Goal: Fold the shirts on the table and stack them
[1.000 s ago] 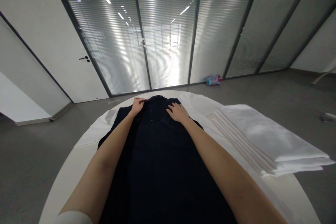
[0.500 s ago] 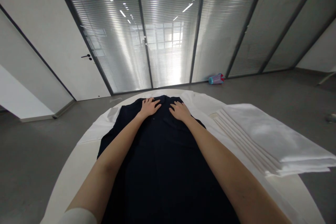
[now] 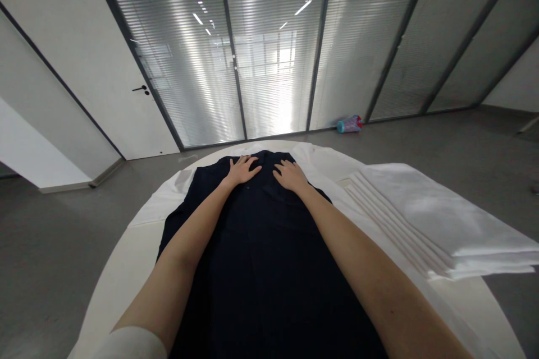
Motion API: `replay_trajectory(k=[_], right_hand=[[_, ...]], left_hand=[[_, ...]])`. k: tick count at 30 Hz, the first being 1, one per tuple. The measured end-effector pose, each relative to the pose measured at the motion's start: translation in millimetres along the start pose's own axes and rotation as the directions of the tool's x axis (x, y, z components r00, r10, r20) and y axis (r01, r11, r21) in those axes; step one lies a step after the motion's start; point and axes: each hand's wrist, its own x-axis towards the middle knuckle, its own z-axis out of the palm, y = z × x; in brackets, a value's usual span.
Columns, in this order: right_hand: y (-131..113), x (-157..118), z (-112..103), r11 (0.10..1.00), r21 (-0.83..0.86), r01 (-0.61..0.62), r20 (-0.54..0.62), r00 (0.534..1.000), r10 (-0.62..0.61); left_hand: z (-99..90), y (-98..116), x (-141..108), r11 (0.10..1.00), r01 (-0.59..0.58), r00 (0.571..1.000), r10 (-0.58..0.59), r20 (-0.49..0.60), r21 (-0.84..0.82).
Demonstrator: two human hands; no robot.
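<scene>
While a dark navy shirt (image 3: 261,269) lies spread flat down the middle of the round white table (image 3: 122,269), its collar end toward the far edge, both hands press on its upper part. The left hand (image 3: 242,170) lies palm down with fingers spread and gripping nothing, just left of the collar, and the right hand (image 3: 289,175) rests flat beside it, fingers likewise loosely extended and holding nothing. Toward the table's right edge sits a stack of folded white cloth (image 3: 438,224), apart from the shirt, and a white cloth (image 3: 168,199) lies beneath the shirt near the far edge.
</scene>
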Motion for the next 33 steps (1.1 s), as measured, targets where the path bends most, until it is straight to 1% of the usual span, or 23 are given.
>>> replay_trajectory(k=[2, 4, 7, 9, 14, 17, 19, 20, 25, 27, 29, 33], right_hand=[[0.5, 0.7, 0.9, 1.000, 0.003, -0.008, 0.006, 1.000, 0.008], [0.9, 1.5, 1.4, 1.000, 0.004, -0.014, 0.014, 1.000, 0.014], [1.1, 2.2, 1.2, 1.000, 0.001, -0.012, 0.023, 1.000, 0.012], [0.9, 2.0, 0.6, 1.000, 0.000, -0.010, 0.023, 1.000, 0.010], [-0.1, 0.2, -1.5, 1.000, 0.000, -0.002, 0.012, 1.000, 0.002], [-0.5, -0.7, -2.6, 1.000, 0.002, -0.003, 0.009, 1.000, 0.003], [-0.4, -1.0, -2.9, 1.000, 0.003, -0.001, 0.012, 1.000, 0.001], [-0.3, -1.1, -2.8, 1.000, 0.003, 0.000, 0.014, 1.000, 0.000], [0.1, 0.0, -1.0, 1.000, 0.001, -0.001, 0.010, 1.000, 0.001], [0.1, 0.7, -0.8, 1.000, -0.003, -0.001, 0.008, 1.000, 0.001], [-0.1, 1.1, -1.1, 1.000, -0.008, -0.001, 0.011, 1.000, 0.001], [-0.6, 0.4, -2.6, 1.000, -0.004, -0.001, 0.019, 1.000, 0.001]], left_hand=[[-1.6, 4.6, 4.4, 1.000, 0.027, 0.999, -0.027, 0.020, -0.003], [-2.8, 11.8, 11.8, 0.994, 0.106, 0.994, -0.106, 0.018, -0.010], [-0.1, 23.8, 24.3, 0.969, 0.246, 0.968, -0.247, -0.041, -0.021], [5.2, 28.9, 29.9, 0.955, 0.296, 0.951, -0.296, -0.088, -0.019], [20.2, 27.0, 32.9, 0.931, 0.364, 0.921, -0.362, -0.145, -0.018], [24.8, 24.5, 32.8, 0.901, 0.433, 0.887, -0.424, -0.180, 0.010], [25.4, 24.4, 34.2, 0.877, 0.480, 0.868, -0.470, -0.162, 0.031], [24.9, 24.4, 35.6, 0.868, 0.495, 0.864, -0.486, -0.136, 0.039], [18.4, 20.7, 45.5, 0.858, 0.510, 0.859, -0.512, 0.021, 0.059], [17.1, 17.6, 47.0, 0.861, 0.506, 0.860, -0.508, 0.044, 0.052], [18.0, 15.3, 44.9, 0.875, 0.483, 0.875, -0.484, 0.013, 0.043], [23.2, 16.5, 33.2, 0.915, 0.402, 0.913, -0.396, -0.096, 0.044]])
